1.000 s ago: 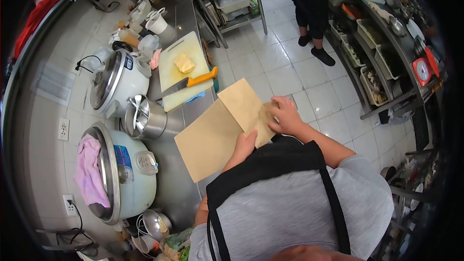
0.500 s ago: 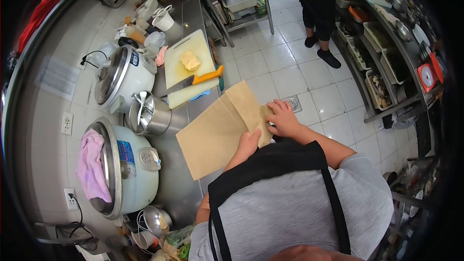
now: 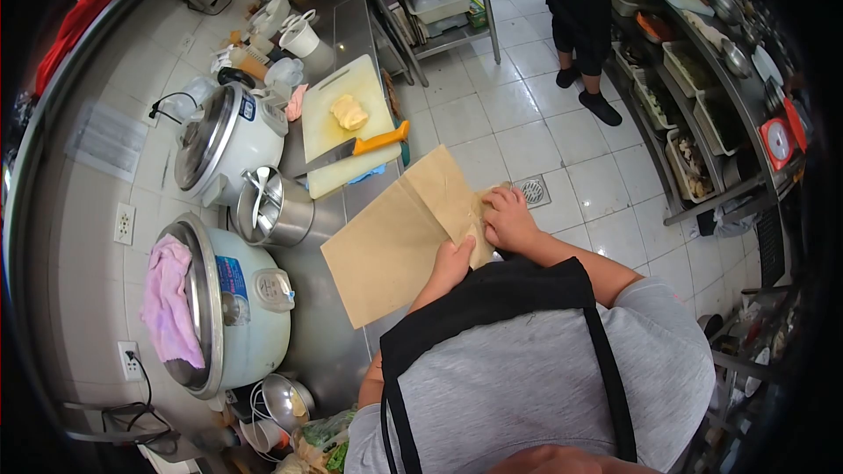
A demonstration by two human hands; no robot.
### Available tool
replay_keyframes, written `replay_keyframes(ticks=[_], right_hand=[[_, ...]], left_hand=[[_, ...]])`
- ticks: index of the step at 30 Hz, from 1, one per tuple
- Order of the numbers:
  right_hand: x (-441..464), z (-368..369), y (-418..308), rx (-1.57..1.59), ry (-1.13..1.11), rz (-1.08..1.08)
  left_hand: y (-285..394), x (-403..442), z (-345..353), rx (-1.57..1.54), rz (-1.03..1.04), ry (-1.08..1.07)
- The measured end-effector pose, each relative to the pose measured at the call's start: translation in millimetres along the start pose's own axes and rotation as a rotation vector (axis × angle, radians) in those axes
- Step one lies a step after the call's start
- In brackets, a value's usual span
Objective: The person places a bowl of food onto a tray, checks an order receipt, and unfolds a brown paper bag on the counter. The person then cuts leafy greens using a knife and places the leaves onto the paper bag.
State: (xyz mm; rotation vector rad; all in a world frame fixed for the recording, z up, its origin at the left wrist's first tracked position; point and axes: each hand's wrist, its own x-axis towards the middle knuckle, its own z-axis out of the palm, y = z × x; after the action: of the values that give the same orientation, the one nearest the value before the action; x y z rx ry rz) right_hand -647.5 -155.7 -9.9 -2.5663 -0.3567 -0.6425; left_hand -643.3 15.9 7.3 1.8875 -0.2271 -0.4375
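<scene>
A flat brown paper bag (image 3: 382, 250) lies across the counter's edge in front of my apron. My left hand (image 3: 454, 262) grips its near right part, the thumb pressed on top of the paper. At the bag's right end, my right hand (image 3: 509, 218) is closed on the crumpled paper, with the fingers curled over it. Beyond the bag, a pale yellow lump of food (image 3: 349, 111) sits on a cutting board (image 3: 327, 136). An orange-handled knife (image 3: 379, 139) rests across that board. The undersides of both hands are hidden.
Left of the bag stand a steel pot (image 3: 294, 215) with utensils, a large rice cooker (image 3: 250, 333) with a pink cloth (image 3: 169, 298), and a second cooker (image 3: 241, 136). Another person (image 3: 580, 26) stands by the right shelves (image 3: 685, 105). A floor drain (image 3: 533, 191) lies ahead.
My right hand's fingers have curled tighter over the bag's right end, and the paper there is more crumpled. My left hand keeps its hold in nearly the same place.
</scene>
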Motion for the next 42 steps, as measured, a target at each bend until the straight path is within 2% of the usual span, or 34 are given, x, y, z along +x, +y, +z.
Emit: replay_keyframes(ticks=[8,14,16,20,22,26,29,32,35,38,39,41,42], right_hand=[[2,4,1,-0.007,-0.005,0.068],[8,-14,2,0.147,0.027,-0.092],[8,-10,1,0.102,-0.021,-0.127],[9,11,0,-0.003,-0.021,-0.141],[6,6,-1,0.034,0.023,-0.130],[10,1,-4,0.057,0.054,-0.127],[8,12,-2,-0.013,0.013,-0.063],[8,19,2,-0.039,-0.046,-0.013],[9,21,26,-0.178,-0.193,0.187],[11,-1,32,0.014,-0.082,0.083],[10,-11,23,0.049,-0.114,0.047],[11,-27,6,0.114,-0.173,-0.030],[9,-25,5,0.105,-0.217,-0.008]], left_hand=[[5,3,1,0.153,-0.001,0.045],[13,-5,-2,0.038,-0.013,0.023],[13,-2,-5,0.203,-0.030,-0.031],[7,0,-6,0.067,-0.032,-0.055],[21,-4,-5,0.001,-0.155,-0.048],[22,-4,-5,-0.056,-0.164,-0.004],[9,3,-4,-0.049,-0.084,0.029],[11,3,-7,0.010,-0.174,-0.001],[43,-6,-8,0.294,-0.306,-0.048],[34,-7,-8,0.280,-0.108,-0.036],[28,-6,-8,0.276,-0.071,-0.037],[34,-3,-3,0.201,-0.168,0.007],[32,-4,0,0.117,-0.145,0.015]])
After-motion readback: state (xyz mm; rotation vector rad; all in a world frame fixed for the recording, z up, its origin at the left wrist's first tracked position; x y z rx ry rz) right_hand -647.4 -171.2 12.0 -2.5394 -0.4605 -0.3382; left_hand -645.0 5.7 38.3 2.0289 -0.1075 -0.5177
